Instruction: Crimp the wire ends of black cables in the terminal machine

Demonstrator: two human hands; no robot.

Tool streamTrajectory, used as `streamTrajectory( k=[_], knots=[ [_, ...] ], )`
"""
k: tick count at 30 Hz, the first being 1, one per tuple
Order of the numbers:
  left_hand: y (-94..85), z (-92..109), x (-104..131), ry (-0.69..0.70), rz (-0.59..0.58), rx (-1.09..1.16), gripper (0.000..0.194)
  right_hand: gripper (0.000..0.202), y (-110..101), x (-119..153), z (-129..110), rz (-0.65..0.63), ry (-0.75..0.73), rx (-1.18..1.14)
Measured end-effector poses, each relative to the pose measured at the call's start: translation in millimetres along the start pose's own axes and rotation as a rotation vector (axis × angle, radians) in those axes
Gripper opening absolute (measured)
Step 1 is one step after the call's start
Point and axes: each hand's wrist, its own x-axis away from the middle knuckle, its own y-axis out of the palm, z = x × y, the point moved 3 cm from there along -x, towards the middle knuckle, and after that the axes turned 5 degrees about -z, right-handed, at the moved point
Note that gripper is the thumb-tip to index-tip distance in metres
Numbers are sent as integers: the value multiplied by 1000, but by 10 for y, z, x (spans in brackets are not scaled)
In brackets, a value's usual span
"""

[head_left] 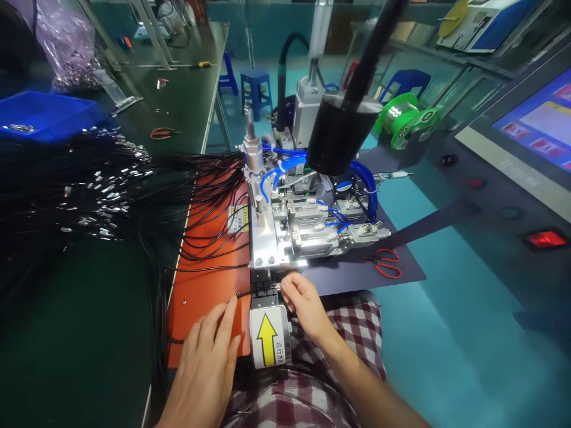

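Note:
A metal machine (267,238) with blue air tubes stands in the middle, and several black cables run into its left side across an orange plate (212,321). One black cable (250,292) lies across the dark track at the machine's near end. My right hand (304,300) pinches the bright wire end of that cable, thumb and forefinger together. My left hand (209,351) rests over the orange plate with its fingers spread, the fingertips close to the cable's left part. Just below the track is a white label with a yellow arrow (267,339).
Many black cables with shiny ends (102,196) lie at the left, near a blue tray (49,116). Red-handled scissors (389,264) lie right of the machine. A black cylinder (341,134) hangs above it. A control panel with a screen (539,131) stands at the right.

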Motion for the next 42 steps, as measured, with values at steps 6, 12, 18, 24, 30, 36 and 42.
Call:
streamTrajectory(
  k=[6,12,18,24,30,36,42],
  knots=[
    [-2,-84,-5,-35,24,-115,46,31,-10,-2,5,-1,6,-10],
    [10,-165,-75,103,50,-163,47,33,3,-12,4,11,1,-10],
    [23,-194,-72,124,77,-202,47,44,-178,52,-16,107,30,1],
    [39,-207,-56,116,73,-214,48,49,-383,233,147,221,88,-19],
    [-165,-261,-491,85,40,-72,44,45,-312,294,191,214,122,-42],
    [-631,-273,-260,483,-463,236,27,39,-380,479,-29,274,168,-8],
    [-374,-391,361,593,-381,-41,25,33,-458,584,-137,274,150,15]
  ],
)
